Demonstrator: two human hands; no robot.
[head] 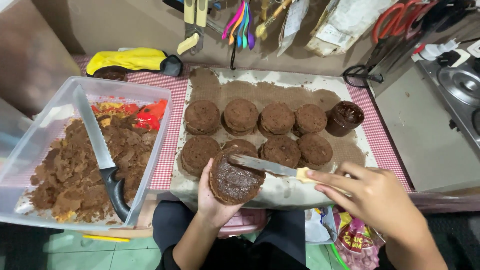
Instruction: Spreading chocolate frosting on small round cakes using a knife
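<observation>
My left hand [211, 200] holds a round chocolate cake layer [234, 180] tilted up, its top glossy with dark spread. My right hand [372, 197] grips the pale handle of a spatula knife [265, 166] whose metal blade lies across the upper edge of that layer. Just beyond, several more round chocolate cake layers [260, 132] sit in two rows on a brown-smeared paper sheet [280, 90]. A dark jar of chocolate spread [345, 118] stands open at the right end of the rows.
A clear plastic tub [30, 150] at left holds cake crumbs and a long serrated knife [102, 155] with a black handle. A yellow cloth [132, 60] lies behind it. Utensils hang on the wall [240, 20]. A stove top [460, 95] is at right; a printed bag [352, 240] is below.
</observation>
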